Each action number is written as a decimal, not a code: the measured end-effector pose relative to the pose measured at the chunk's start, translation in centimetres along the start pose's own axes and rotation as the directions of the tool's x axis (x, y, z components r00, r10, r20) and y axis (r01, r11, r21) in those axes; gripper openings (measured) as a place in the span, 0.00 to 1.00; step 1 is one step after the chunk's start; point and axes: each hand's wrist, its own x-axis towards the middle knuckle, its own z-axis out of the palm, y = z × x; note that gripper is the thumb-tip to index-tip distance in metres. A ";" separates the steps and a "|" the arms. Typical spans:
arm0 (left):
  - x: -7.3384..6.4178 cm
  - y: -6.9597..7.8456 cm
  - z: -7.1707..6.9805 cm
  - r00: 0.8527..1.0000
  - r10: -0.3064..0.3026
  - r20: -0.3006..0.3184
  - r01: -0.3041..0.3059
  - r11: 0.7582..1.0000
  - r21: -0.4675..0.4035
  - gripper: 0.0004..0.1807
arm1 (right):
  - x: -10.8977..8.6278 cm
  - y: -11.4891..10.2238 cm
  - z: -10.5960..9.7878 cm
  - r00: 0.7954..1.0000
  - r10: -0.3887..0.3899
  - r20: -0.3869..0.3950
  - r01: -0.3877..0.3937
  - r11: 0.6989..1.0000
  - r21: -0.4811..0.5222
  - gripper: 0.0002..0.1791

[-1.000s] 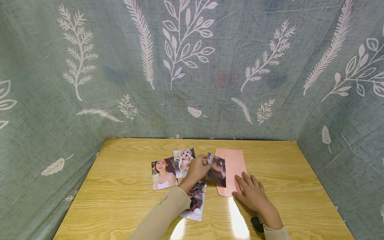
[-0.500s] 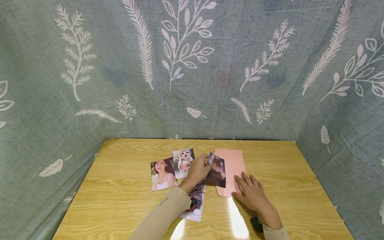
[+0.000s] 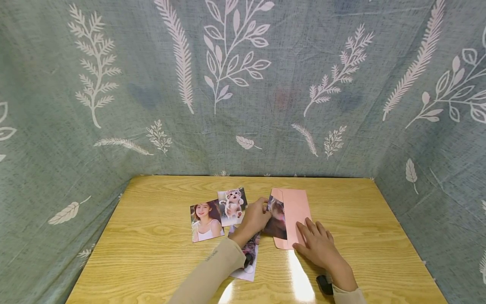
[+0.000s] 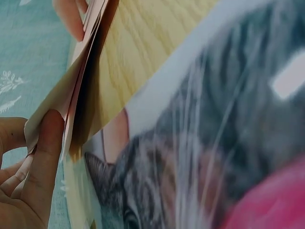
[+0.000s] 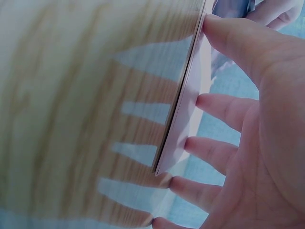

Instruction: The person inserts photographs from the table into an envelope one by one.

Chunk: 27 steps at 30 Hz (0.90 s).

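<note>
My left hand (image 3: 255, 219) pinches the left edge of a dark cat photo (image 3: 278, 221) between thumb and fingers; the thumb's hold shows in the left wrist view. The photo lies over the left part of a pink envelope (image 3: 298, 202), and its right side ends along the envelope's opening line. With fingers spread, my right hand (image 3: 318, 244) presses on the envelope's lower right; in the right wrist view its thumb and fingertips (image 5: 205, 99) rest on the envelope's edge and the table. Another cat photo (image 3: 244, 272) lies under my left wrist.
A portrait photo (image 3: 206, 226) and a kitten photo (image 3: 230, 207) lie on the left, close together. The wooden table (image 3: 152, 253) is backed by a green leaf-patterned cloth (image 3: 243, 126). Dark wrist cameras sit on both wrists.
My left hand has shifted slightly right with the dark cat photo, and less of the photo shows left of the envelope's opening line. The right hand and envelope have stayed in place.
</note>
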 end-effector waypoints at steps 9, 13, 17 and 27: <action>-0.4 0.4 0.6 1.000 -0.001 0.021 0.002 1.000 -0.020 0.22 | 0.0 0.1 0.3 1.000 0.003 -0.007 -0.003 1.000 0.002 0.38; -0.6 0.3 0.9 1.000 0.007 0.007 -0.007 1.000 -0.001 0.22 | 0.1 0.2 0.5 1.000 -0.004 -0.016 0.004 1.000 0.001 0.38; -0.8 0.1 0.7 1.000 0.012 0.008 -0.013 1.000 0.005 0.23 | 0.1 0.2 0.5 1.000 -0.006 -0.023 0.006 1.000 0.001 0.38; -1.8 -0.2 -0.9 0.997 -0.031 0.066 0.040 0.988 -0.149 0.21 | 0.1 0.0 0.1 1.000 0.008 -0.018 -0.009 1.000 -0.009 0.38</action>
